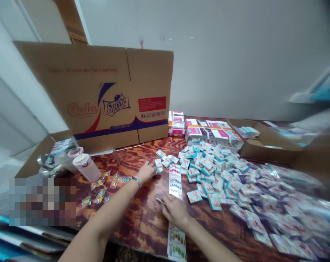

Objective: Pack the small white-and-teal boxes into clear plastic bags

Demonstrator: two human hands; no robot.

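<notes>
Loosely open, left hand [148, 172] touches boxes [158, 163]; right hand [176, 210] pinches a thin item [160, 201].

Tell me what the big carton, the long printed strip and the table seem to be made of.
Carton: matte cardboard, with brown, slit-and-creased flaps. Strip: glossy paper or plastic film; it catches glare. Table: shiny wood or wood-look laminate, given its dark, wavy grain.

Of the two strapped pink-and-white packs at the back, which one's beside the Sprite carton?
The smaller, left-hand pack, right by the carton's right edge. The other pack is wider and lies further right.
</notes>
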